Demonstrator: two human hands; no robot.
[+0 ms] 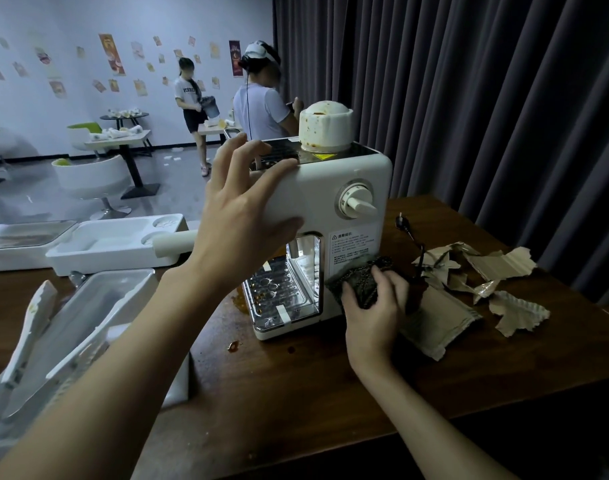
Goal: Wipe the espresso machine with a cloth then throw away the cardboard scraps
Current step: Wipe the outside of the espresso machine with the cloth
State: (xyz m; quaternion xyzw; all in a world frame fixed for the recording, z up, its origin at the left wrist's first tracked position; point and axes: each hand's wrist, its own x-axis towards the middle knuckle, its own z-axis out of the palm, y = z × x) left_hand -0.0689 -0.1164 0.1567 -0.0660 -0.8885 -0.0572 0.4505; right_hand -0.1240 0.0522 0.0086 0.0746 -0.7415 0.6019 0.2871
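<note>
A white espresso machine (330, 188) stands on the brown table (296, 393), its round top cap stained brown. My left hand (240, 216) rests spread on the machine's upper left corner, fingers over the top edge and thumb on the front. My right hand (372, 306) grips a dark grey cloth (361, 282) and presses it against the machine's lower right front, below the label. Torn cardboard scraps (497, 278) lie on the table right of the machine. A larger cardboard piece (434, 323) sits just beside my right hand.
White foam packing trays (112, 244) lie left of the machine, with a broken one (71, 323) nearer to me. Brown spills (233, 346) mark the table by the drip tray. A black power cord (408, 233) trails behind. Two people stand beyond, near café tables. A dark curtain hangs at right.
</note>
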